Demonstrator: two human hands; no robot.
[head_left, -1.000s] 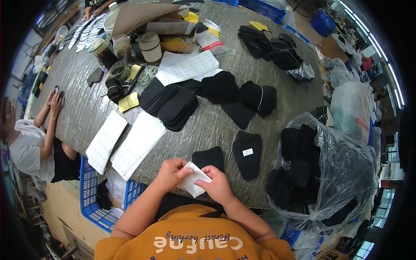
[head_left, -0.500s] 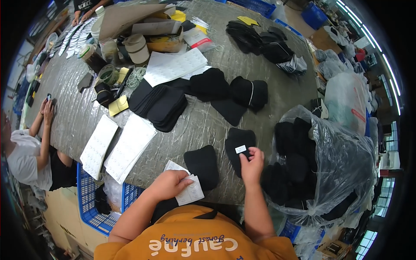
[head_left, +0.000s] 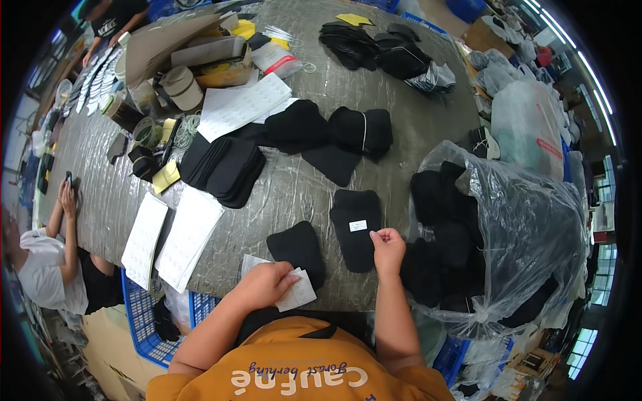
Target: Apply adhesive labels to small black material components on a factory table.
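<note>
My left hand (head_left: pixel 266 286) is closed round several white printed paper slips (head_left: pixel 298 294), which stick out on both sides of it. Right behind it lies a black rounded fabric piece (head_left: pixel 297 248). To the right, a longer black fabric piece (head_left: pixel 354 250) lies flat on the table with a small white label (head_left: pixel 358 226) on its upper half. My right hand (head_left: pixel 388 252) is beside this piece, thumb and fingers pinched together just right of the label. Anything between those fingertips is too small or hidden to make out.
Stacked black pieces (head_left: pixel 235 172) and white sheets (head_left: pixel 190 230) lie on the table (head_left: pixel 294 190). A clear plastic bag (head_left: pixel 518 247) with black pieces stands at the right. Jars (head_left: pixel 182 88) and cardboard (head_left: pixel 157 50) crowd the far left. Another person (head_left: pixel 50 257) is at the left edge.
My right hand has come off the label, which now lies fully exposed on the longer black piece. My left hand keeps its slips. The whole view has shifted slightly.
</note>
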